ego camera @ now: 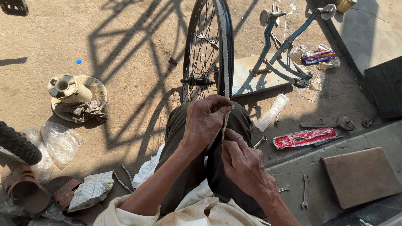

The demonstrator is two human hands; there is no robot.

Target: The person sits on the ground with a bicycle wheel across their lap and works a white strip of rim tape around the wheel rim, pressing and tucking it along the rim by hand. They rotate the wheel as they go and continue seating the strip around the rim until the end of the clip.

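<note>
**Rim strip held at the wheel**

The left hand [204, 121] is closed, pinching a pale rim strip [225, 62] where it leaves the upright bicycle wheel [205, 50], which stands between the person's knees. Just right and nearer, the right hand [243, 161] grips the strip's lower end with curled fingers. Farther right, spanners [305, 192] lie beside a wooden board [360, 175].

Sunlit dirt yard around me

Hard sun throws spoke shadows across the sandy ground [125, 54]; a raised concrete ledge [293, 175] runs along my right.
</note>
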